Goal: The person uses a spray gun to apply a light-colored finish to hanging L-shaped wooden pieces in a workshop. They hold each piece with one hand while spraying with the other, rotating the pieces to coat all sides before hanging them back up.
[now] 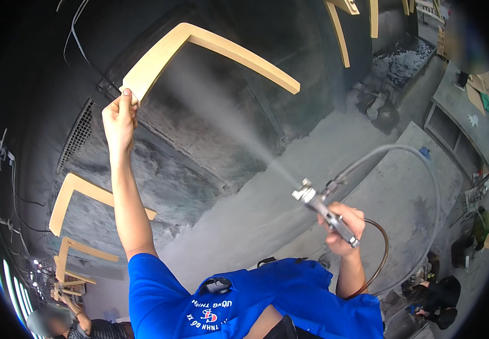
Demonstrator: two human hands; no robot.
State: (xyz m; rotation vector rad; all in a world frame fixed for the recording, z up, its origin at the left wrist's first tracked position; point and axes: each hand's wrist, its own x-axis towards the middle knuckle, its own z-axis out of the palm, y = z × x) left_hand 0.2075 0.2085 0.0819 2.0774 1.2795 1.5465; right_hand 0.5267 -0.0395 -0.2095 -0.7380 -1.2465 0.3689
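My left hand (pixel 121 120) is raised, its fingers closed on the lower end of a pale wooden angled frame piece (pixel 185 35). The piece bends at the top, and its longer arm slopes down to the right. Lower right, my right hand (pixel 343 223) is wrapped round a metal spray gun (pixel 318 202). A pale mist fans out from the nozzle, up and left toward the wooden piece. A clear hose (pixel 388 148) and a thinner brown hose (pixel 384 240) run from the gun.
More angled wooden pieces (pixel 69 195) hang at left, others (pixel 340 34) at upper right. Behind the mist stands a dark, dusty booth wall (pixel 216 124). A grey bench (pixel 465 107) stands at right. Another person (pixel 81 319) works at lower left; a dark-clothed person (pixel 439 299) is at lower right.
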